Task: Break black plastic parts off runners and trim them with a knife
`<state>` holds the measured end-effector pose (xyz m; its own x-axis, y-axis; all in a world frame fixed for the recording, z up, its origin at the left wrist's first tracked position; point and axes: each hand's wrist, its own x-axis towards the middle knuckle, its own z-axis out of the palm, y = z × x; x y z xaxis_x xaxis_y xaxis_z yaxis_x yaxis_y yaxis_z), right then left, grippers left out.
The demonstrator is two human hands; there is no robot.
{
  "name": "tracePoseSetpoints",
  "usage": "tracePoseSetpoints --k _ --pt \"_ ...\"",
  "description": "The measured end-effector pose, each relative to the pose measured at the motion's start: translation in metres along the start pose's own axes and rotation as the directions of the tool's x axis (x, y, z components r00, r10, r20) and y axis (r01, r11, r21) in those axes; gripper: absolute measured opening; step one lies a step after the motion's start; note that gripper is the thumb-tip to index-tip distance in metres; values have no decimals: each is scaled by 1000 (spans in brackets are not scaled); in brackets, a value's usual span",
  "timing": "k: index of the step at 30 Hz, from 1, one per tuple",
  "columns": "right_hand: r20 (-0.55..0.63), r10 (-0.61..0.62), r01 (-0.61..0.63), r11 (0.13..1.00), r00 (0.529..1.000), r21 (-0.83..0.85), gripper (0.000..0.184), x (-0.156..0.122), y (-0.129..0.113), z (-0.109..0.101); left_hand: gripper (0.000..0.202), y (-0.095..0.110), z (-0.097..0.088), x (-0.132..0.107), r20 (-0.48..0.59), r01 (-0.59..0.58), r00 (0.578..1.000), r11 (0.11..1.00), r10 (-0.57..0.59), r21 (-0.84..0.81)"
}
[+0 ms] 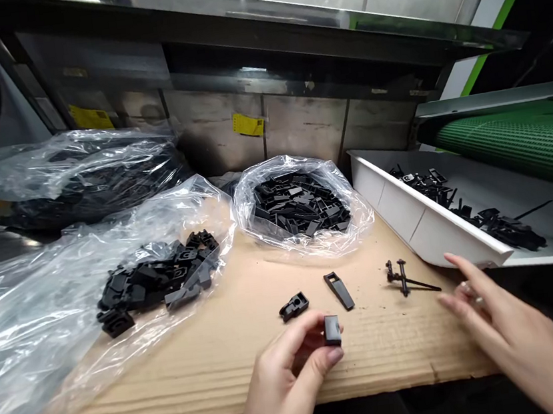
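Between the thumb and fingers of my left hand (289, 373) is a small black plastic part (332, 330), its flat face toward me. My right hand (502, 320) is at the right with its fingers apart, holding nothing. Just left of its fingertips lies a thin black branched sprue (406, 278). Beyond my left hand, a small black plastic clip-like piece (293, 306) rests on the cardboard-covered table (216, 369). To the right of that piece lies a tapered black plastic piece (339, 291) with a square opening at one end.
A clear bag (359, 224) at the back middle holds many black parts. Another clear bag (33, 317) with black parts spreads over the left; a fuller bag (113, 153) stands behind. At right, a white tray (424, 222) holds black sprues below a green conveyor belt (515, 144). A metal shelf (283, 15) hangs above.
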<state>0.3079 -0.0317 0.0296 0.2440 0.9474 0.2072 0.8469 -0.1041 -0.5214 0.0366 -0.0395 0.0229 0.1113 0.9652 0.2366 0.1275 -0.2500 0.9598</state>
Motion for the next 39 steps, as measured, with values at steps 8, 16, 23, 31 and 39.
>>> tracePoseSetpoints --k 8,16,23,31,39 --pt "-53 -633 626 743 772 236 28 -49 -68 39 23 -10 5 0 -2 -170 985 962 174 212" --pt "-71 -668 665 715 741 214 17 -42 -74 44 20 -5 4 1 51 -255 967 943 250 212" --pt "-126 -594 607 780 795 151 17 -28 -57 37 24 -1 0 -1 85 -227 973 964 217 139" --pt "57 -456 380 800 888 464 18 -39 -78 42 36 -11 2 -3 96 -261 964 945 247 198" --pt "28 -476 393 757 879 522 18 -38 -87 49 22 -7 4 1 65 -338 941 907 332 252"
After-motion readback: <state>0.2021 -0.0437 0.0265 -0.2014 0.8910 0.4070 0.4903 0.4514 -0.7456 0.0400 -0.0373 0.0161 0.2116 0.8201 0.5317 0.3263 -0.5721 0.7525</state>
